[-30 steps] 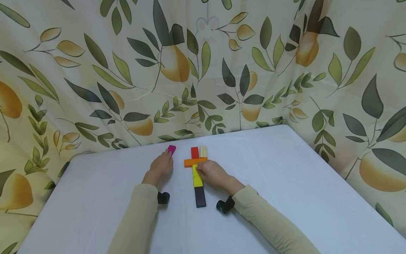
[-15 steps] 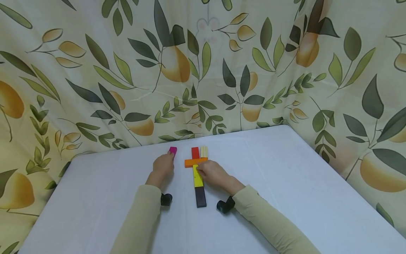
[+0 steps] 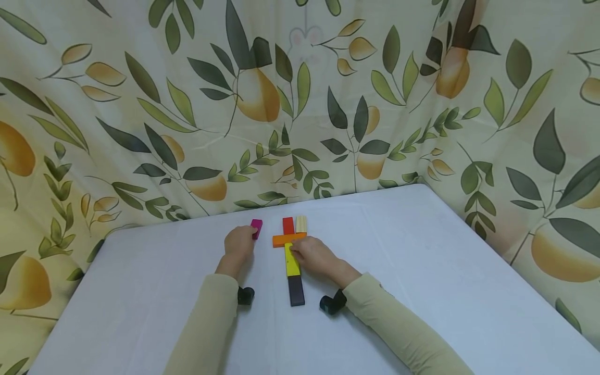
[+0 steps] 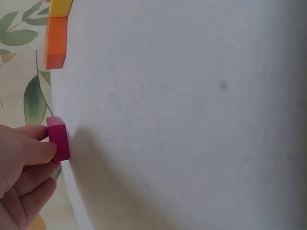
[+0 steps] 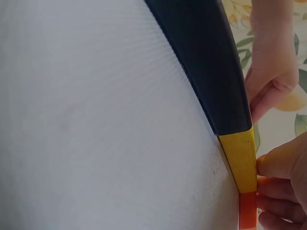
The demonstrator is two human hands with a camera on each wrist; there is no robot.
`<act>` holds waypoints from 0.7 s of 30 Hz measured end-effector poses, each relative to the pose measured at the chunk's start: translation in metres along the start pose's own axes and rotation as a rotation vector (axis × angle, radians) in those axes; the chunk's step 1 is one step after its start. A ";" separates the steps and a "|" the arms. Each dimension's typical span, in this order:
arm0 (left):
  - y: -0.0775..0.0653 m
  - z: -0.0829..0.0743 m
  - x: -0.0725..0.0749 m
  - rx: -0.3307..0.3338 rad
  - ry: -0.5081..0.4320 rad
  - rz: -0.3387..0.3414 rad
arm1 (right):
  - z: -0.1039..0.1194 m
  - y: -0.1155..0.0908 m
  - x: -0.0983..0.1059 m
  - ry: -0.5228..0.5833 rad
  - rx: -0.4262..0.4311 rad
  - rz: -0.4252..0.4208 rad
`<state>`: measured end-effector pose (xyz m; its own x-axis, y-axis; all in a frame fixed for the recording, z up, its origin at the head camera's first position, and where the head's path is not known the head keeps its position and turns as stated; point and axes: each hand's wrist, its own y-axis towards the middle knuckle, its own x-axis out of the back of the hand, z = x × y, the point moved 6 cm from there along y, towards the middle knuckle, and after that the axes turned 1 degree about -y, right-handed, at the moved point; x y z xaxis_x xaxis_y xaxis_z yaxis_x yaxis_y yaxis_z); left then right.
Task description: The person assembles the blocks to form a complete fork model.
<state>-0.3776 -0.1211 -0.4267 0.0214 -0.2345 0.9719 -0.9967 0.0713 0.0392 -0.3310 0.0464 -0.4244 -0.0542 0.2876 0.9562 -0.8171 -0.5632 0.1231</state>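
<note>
My left hand (image 3: 238,244) pinches a magenta block (image 4: 59,139) between thumb and fingers, left of a row of blocks. Along that row lie a dark block (image 3: 296,291), a yellow block (image 3: 292,263), an orange block (image 3: 283,240) set crosswise, and a red block (image 3: 288,225) beyond it. A ridged cream block (image 3: 301,224) lies beside the red one. The fingertips of my right hand (image 3: 316,256) rest on the yellow block near the orange one; in the right wrist view they touch the blocks' upper side, partly hiding it.
The blocks lie on a white-covered table (image 3: 398,250). Behind it hangs a curtain (image 3: 347,67) printed with leaves and fruit. A black wrist camera (image 3: 246,296) sits at the left cuff, another black camera (image 3: 333,303) at the right.
My left hand has shifted slightly right with the magenta block, which has come a little nearer and turned more upright in view. The right hand and the row of blocks stay put.
</note>
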 end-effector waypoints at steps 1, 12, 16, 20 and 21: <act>0.000 0.001 -0.001 -0.001 0.000 -0.002 | 0.000 0.000 0.000 -0.001 0.001 0.001; -0.002 0.000 0.001 0.006 -0.041 -0.064 | 0.001 0.001 0.000 -0.001 0.005 -0.002; -0.003 0.000 0.001 0.005 -0.048 -0.077 | 0.001 0.001 0.000 0.004 0.003 -0.008; -0.002 -0.001 0.000 0.004 -0.088 -0.065 | 0.000 0.001 -0.001 0.006 0.003 -0.009; -0.001 -0.002 -0.001 0.002 -0.096 -0.056 | 0.000 0.001 -0.001 0.008 0.003 -0.009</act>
<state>-0.3762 -0.1190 -0.4271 0.0693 -0.3298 0.9415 -0.9943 0.0538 0.0920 -0.3318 0.0454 -0.4253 -0.0509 0.2988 0.9530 -0.8160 -0.5626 0.1328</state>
